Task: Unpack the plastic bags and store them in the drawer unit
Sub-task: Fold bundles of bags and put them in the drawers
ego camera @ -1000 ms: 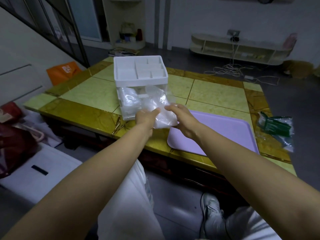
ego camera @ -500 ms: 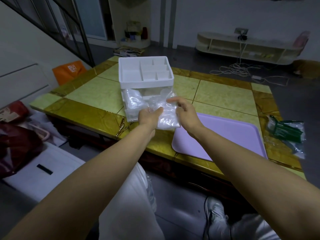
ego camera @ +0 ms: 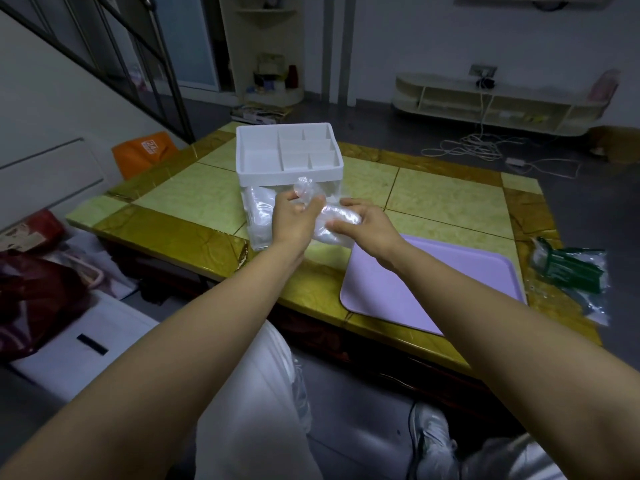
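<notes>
- While the left hand (ego camera: pixel 292 221) and the right hand (ego camera: pixel 370 226) are both closed on one bundle of clear plastic bags (ego camera: pixel 337 221), it hangs above the near part of the table (ego camera: pixel 194 199), just in front of the drawer unit (ego camera: pixel 287 176).
- Left hand: fingers curled round the crumpled upper end of the bundle, which pokes up past the knuckles in front of the unit's white wall.
- Right hand: thumb and fingers pinch the lower, rolled end. Neither hand is spread or idle.
- Long axis of the bundle: roughly across the person's body, higher at the left hand and lower toward the right.
- Key relation: the clear drawer (ego camera: pixel 258 216), under the white divided top, lies straight beyond the hands and slightly to their left. The left hand is nearer and overlaps the drawer's front in view. Whether it touches the drawer: cannot tell.
- Drawer contents: pale crumpled plastic shows through its wall. How far the drawer is pulled out cannot be read from this angle.
- Judgement: the bundle is being gathered compact before going in. The coming move looks like a short push forward and left, led by the left hand, with the bundle turned end-on or squeezed to fit.
- Also on the table: a purple tray (ego camera: pixel 433 282) just right of the hands, and a green package (ego camera: pixel 568 271) in clear wrap at the far right edge, well apart.
</notes>
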{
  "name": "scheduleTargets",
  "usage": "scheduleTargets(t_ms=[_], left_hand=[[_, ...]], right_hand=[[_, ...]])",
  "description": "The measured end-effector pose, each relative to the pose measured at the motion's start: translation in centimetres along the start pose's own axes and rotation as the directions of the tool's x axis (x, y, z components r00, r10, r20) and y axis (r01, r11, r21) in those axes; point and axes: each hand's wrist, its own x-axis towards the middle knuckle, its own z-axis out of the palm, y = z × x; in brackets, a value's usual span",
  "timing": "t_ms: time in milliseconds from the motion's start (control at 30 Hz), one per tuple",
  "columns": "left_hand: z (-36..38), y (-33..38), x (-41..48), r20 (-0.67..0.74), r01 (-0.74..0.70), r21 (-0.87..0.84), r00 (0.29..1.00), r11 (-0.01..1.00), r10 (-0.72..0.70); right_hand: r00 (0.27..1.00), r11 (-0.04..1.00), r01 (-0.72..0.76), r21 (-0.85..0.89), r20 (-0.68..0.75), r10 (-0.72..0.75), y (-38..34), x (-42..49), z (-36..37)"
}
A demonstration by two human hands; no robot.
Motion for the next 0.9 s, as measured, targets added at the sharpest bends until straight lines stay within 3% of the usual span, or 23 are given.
scheduleTargets(t_ms=[133,267,367,500,667,767,900], left_hand=[[-1.4,1.3,2.4,-0.046,-0.026,0.04,0.999,0.999,0.027],[-3.2,1.2,5.2,-0.071,-0.084,0.377,0.99,0.923,0.12],[-4.0,0.2,6.8,0.073,-0.155,0.643,0.987,0.75,0.141],[-4.4,-1.2,8.3,0.183,-0.198,0.735,0.979,0.649,0.091],[-4.5,-2.0,9.0,0.237,-0.275,0.799,0.961,0.534,0.139],[-4.5,-2.5,9.2,0.287,-0.338,0.807,0.941,0.485,0.178],[-4.1,-2.7,9.3,0.317,-0.342,0.879,0.94,0.333,0.13]], right_hand=[[0.997,0.993,-0.06,0.1,-0.04,0.065,-1.0,2.2,0.2],[0.971,0.986,-0.128,0.103,-0.191,0.146,-1.7,5.0,1.1],[0.955,0.985,-0.172,0.019,-0.241,0.172,-1.8,6.8,2.5],[0.961,0.962,-0.156,-0.223,-0.26,0.096,-1.7,8.8,4.5],[0.972,0.913,-0.169,-0.372,-0.216,0.092,-1.2,9.9,6.5],[0.99,0.891,-0.137,-0.433,-0.077,0.114,-1.1,10.1,7.0],[0.985,0.807,-0.094,-0.583,0.065,0.162,-1.5,9.8,6.4]])
